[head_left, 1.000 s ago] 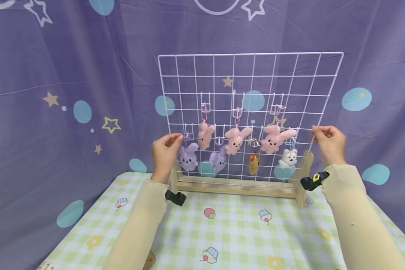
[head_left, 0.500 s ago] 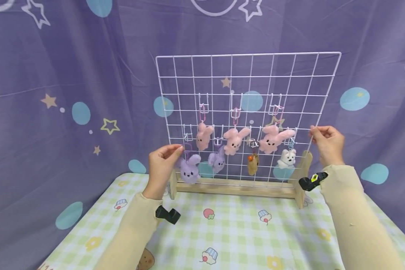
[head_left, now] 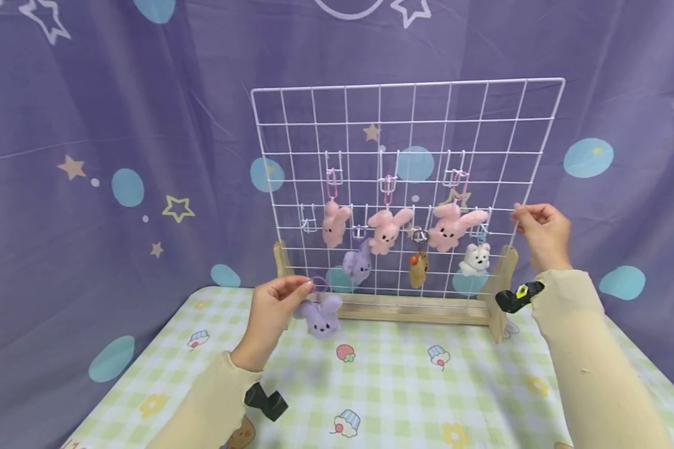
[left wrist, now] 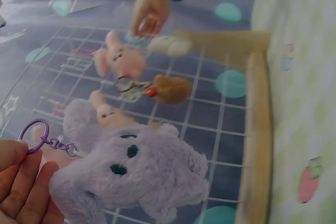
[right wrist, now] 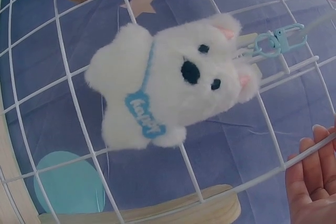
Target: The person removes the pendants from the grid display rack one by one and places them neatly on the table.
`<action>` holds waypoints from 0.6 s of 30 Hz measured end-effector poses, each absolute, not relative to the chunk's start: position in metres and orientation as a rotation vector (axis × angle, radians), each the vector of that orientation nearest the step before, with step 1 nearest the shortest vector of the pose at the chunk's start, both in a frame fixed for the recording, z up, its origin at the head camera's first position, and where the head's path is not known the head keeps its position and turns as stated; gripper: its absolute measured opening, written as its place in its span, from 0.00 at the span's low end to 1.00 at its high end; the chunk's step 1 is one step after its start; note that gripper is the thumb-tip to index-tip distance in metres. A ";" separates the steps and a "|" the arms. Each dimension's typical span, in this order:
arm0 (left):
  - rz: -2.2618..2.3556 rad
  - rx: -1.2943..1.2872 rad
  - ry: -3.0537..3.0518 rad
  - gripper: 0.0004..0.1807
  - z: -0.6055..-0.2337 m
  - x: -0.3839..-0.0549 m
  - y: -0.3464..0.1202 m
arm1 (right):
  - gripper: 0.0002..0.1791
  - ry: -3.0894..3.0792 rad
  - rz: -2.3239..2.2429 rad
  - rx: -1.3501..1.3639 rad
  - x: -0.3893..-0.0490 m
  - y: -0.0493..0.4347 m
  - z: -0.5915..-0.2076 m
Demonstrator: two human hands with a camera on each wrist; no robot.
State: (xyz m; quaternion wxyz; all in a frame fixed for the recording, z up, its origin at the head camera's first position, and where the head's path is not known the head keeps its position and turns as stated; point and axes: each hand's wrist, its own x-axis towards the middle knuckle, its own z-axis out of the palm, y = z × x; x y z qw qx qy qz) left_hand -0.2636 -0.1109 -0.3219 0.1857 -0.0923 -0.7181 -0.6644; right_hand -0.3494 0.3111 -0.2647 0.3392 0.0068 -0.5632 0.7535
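Observation:
My left hand [head_left: 278, 308] pinches the purple ring [left wrist: 34, 136] of a lilac plush bunny keychain [head_left: 321, 317], which dangles in front of the rack's lower left, off its hook. Up close in the left wrist view the ring sits between thumb and fingers. At the right edge of the white wire grid [head_left: 414, 121], my right hand [head_left: 547, 234] grips the side wire. Nearest to it hangs a white plush dog keychain [right wrist: 173, 82] on a light blue clasp. At the grid's left, the white hook [head_left: 309, 224] is bare.
Three pink bunny keychains, such as the middle one [head_left: 389, 231], hang from upper hooks. A second lilac bunny [head_left: 358, 265] and a brown plush keychain [head_left: 418, 269] hang lower. The grid stands in a wooden base [head_left: 415, 310] on a checked tablecloth [head_left: 393, 380], before a purple curtain [head_left: 146, 112].
My left hand has taken the lilac bunny keychain off the left hook and drawn it downward, toward me. The right hand keeps its grip on the grid's edge.

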 end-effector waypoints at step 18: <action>-2.024 -0.347 -2.164 0.10 -0.365 -0.223 -0.098 | 0.08 -1.532 1.921 -0.013 -0.350 0.311 -0.264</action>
